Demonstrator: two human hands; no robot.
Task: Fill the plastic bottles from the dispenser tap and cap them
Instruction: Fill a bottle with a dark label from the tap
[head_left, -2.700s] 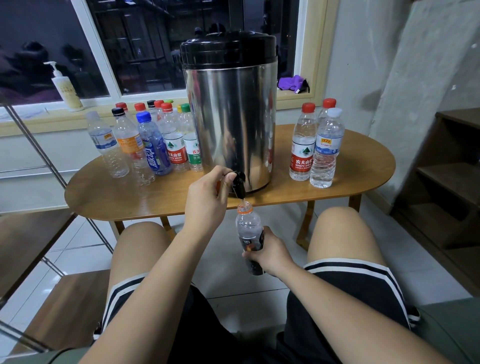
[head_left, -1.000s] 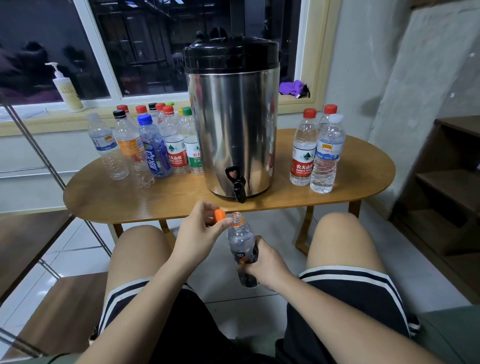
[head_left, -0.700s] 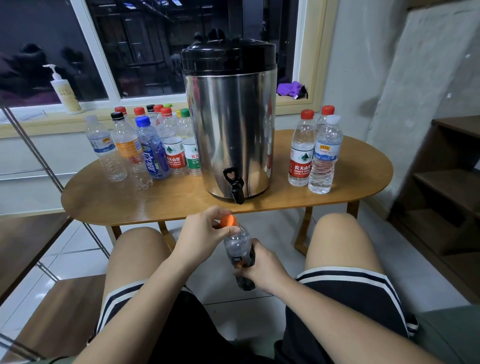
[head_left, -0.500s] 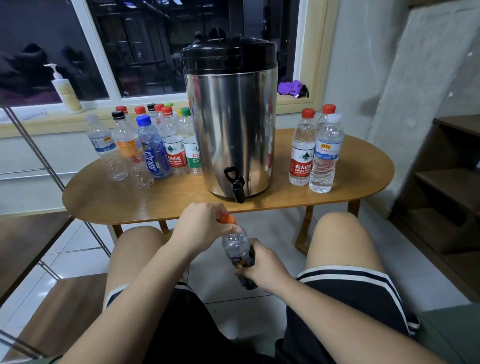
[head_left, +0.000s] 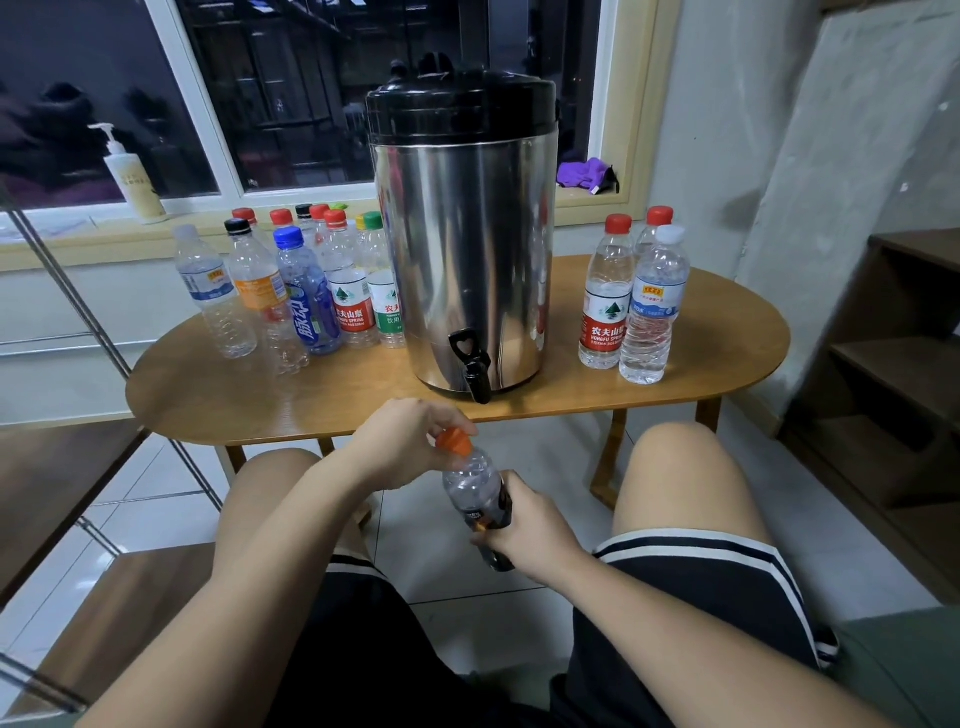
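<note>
Faces oval wooden table (head_left: 218, 410) bearing tall steel dispenser (head_left: 462, 249). Low centre: with left hand (head_left: 402, 441) pinches ribbed orange screw cap (head_left: 455, 441) atop small clear plastic bottle (head_left: 472, 486); clasps its dark label with right hand (head_left: 532, 532). Likely weighty, thin-walled, squashy: calls for firm, unsqueezing mid-body hold.

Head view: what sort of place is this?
Likely a home room, not a factory: a low oval wooden table below a window, a pump bottle on the sill, wooden shelves at right.
</note>
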